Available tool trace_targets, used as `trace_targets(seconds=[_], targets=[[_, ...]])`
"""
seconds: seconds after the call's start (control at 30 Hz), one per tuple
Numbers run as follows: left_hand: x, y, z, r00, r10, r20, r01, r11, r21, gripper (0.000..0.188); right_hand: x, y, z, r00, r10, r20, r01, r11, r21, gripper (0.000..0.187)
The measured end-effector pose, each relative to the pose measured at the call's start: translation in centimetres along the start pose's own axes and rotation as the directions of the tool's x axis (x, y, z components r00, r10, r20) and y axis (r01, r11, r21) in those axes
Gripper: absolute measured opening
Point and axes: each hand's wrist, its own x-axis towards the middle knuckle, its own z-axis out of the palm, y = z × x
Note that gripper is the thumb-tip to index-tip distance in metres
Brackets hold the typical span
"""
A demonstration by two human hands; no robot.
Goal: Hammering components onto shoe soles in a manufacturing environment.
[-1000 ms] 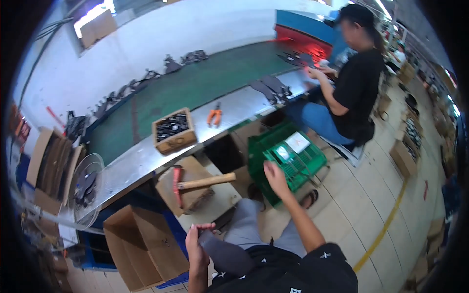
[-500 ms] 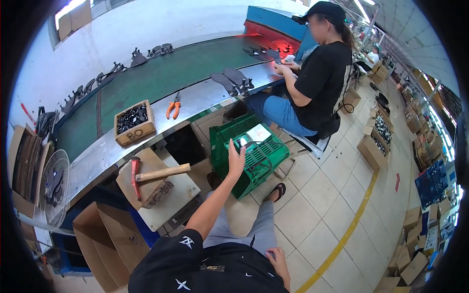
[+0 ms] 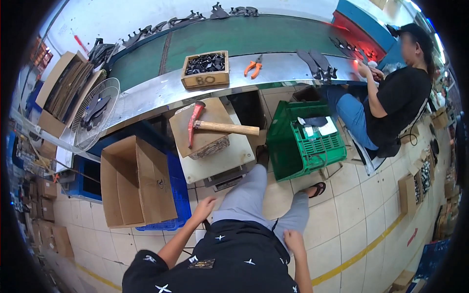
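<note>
My left hand (image 3: 203, 208) hangs beside my left thigh, its fingers curled in with nothing visible in them. On my right thigh rests my right hand (image 3: 294, 241), loosely closed, and no object shows in it. In front of me a red-headed hammer (image 3: 224, 128) with a wooden handle lies on a wooden block (image 3: 215, 146), which sits on a pale stand (image 3: 193, 169). A green plastic crate (image 3: 283, 139) stands right of it. On the crate's slatted side lie a dark flat piece (image 3: 315, 121) and white paper (image 3: 327, 128).
A metal-edged bench with a green belt (image 3: 234, 36) holds a wooden box (image 3: 205, 79) of small black parts, orange-handled pliers (image 3: 254, 67) and dark sandal soles (image 3: 315, 63). An open cardboard box (image 3: 161, 190) stands at left. A seated co-worker (image 3: 395, 97) handles something at right.
My left hand has drawn back from over the green crate to beside my thigh. My view has swung left, showing more of the cardboard box. My right hand stays by my right thigh.
</note>
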Motion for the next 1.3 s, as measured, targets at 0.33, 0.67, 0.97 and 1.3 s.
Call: trace_targets(seconds=[0.33,0.67,0.97,1.3], targets=[[-7.3,-7.1,-0.6,0.781,-0.471,0.410,0.487,0.870,0.073,0.037,16.4,0.3,13.4,0.777,-0.561,0.285,0.624,0.748,-0.228,0.018],[-2.1,2.9,-9.9,0.542,-0.716,0.440,0.713,0.669,0.209,0.040,17.1,-0.7,16.3,0.436,-0.711,0.551,0.771,0.611,0.178,0.021],[5.4,3.4,-7.5,0.647,-0.606,0.463,0.529,0.794,0.299,0.043,30.6,-11.3,-12.1,0.873,-0.277,0.400,-0.009,0.813,0.582,0.033],[8.6,2.5,-9.6,0.828,-0.377,0.415,0.279,0.919,0.279,0.047,46.0,-22.7,-39.8,0.504,-0.483,-0.716,0.311,0.875,-0.371,0.039]])
